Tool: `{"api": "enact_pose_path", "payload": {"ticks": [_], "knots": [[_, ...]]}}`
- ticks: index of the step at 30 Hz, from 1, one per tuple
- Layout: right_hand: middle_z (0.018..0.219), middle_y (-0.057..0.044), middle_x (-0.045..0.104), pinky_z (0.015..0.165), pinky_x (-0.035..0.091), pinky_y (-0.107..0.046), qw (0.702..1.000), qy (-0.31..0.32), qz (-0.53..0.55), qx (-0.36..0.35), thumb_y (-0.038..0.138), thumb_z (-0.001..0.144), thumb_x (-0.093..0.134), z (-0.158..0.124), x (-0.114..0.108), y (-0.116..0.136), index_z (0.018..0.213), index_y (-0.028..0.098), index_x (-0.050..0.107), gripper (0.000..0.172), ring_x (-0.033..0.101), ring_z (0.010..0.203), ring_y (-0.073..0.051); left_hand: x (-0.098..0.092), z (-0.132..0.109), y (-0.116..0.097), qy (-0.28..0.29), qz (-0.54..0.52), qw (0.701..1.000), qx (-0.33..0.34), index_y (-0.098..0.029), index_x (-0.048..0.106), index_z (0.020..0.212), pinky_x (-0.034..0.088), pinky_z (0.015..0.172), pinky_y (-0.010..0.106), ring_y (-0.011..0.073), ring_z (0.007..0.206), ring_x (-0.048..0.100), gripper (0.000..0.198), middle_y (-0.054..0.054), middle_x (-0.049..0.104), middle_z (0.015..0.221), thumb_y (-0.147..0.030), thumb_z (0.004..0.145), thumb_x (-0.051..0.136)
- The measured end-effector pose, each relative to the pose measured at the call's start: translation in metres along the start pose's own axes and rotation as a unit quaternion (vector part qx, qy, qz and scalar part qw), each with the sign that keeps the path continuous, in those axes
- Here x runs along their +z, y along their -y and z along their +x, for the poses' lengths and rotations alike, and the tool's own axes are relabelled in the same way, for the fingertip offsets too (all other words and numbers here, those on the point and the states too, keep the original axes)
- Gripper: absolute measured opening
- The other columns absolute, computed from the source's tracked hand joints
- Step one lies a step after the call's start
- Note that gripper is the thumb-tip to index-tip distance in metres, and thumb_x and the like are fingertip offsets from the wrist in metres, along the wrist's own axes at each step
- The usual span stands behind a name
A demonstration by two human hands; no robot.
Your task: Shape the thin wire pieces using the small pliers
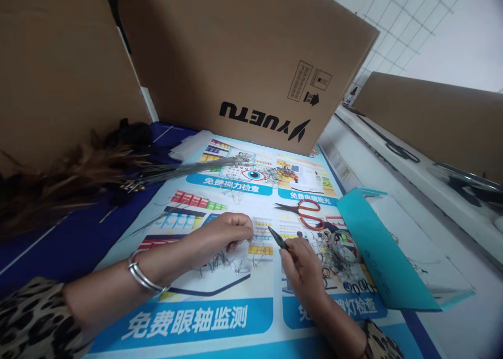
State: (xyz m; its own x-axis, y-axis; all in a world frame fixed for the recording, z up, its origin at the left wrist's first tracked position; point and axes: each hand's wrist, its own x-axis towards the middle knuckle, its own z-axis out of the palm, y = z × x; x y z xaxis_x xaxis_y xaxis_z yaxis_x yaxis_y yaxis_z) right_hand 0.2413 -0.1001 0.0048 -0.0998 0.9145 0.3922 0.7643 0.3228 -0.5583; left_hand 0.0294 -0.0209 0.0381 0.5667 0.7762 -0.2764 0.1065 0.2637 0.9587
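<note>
My right hand is wrapped round a pair of needle-nose pliers, whose dark jaws point up and to the left. Left of the pliers' tip, my left hand is closed with the fingers curled in; what it pinches, if anything, is too small to make out. Just under that hand lie several short bent wire pieces on the printed sheet. Scissors with red handles rest beyond my right hand, apart from it. To its right is a heap of rings and small metal bits.
A teal box stands open at the right with thin wires in it. Long thin wires lie at the back left, near brown feathers. A large cardboard box walls off the back. Black rings lie front right.
</note>
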Motion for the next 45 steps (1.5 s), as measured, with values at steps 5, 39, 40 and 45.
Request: {"api": "enact_pose_path", "payload": {"ticks": [5,39,40,45], "knots": [[0.08,-0.004,0.055,0.065,0.042,-0.027,1.0,-0.012,-0.004,-0.004,0.023,0.086,0.046,0.0,0.0,0.003,0.091,0.018,0.054,0.012,0.051,0.073,-0.016,-0.001,0.001,0.006,0.026,-0.021,0.999,-0.007,-0.016,0.057,0.071,0.025,0.045,0.02,0.0096,0.051,0.036,0.015,-0.004,0.042,0.055,-0.03,0.075,0.055],[0.084,-0.006,0.058,0.07,0.045,-0.028,0.999,-0.019,-0.005,-0.034,0.022,0.085,0.046,-0.002,0.001,0.006,0.092,0.018,0.056,0.013,0.054,0.079,-0.017,0.007,-0.007,-0.011,0.034,0.012,0.999,0.0,-0.02,0.057,0.059,0.038,0.065,0.024,0.0165,0.07,0.052,0.012,0.002,0.059,0.071,-0.027,0.068,0.053],[0.084,-0.006,0.058,0.07,0.045,-0.028,0.999,-0.018,-0.005,-0.036,0.022,0.085,0.046,-0.002,0.002,0.005,0.092,0.018,0.056,0.013,0.054,0.079,-0.017,0.007,-0.007,-0.011,0.034,0.01,0.999,-0.003,-0.02,0.057,0.06,0.038,0.065,0.024,0.0164,0.069,0.052,0.011,0.002,0.059,0.07,-0.027,0.068,0.053],[0.083,-0.007,0.057,0.07,0.044,-0.03,0.999,-0.009,-0.002,-0.039,0.022,0.085,0.046,-0.002,0.001,0.006,0.093,0.018,0.055,0.012,0.053,0.079,-0.018,0.007,-0.007,-0.008,0.042,-0.01,0.999,-0.032,-0.02,0.057,0.06,0.037,0.056,0.024,0.0145,0.06,0.05,0.01,0.0,0.057,0.063,-0.028,0.067,0.055]]}}
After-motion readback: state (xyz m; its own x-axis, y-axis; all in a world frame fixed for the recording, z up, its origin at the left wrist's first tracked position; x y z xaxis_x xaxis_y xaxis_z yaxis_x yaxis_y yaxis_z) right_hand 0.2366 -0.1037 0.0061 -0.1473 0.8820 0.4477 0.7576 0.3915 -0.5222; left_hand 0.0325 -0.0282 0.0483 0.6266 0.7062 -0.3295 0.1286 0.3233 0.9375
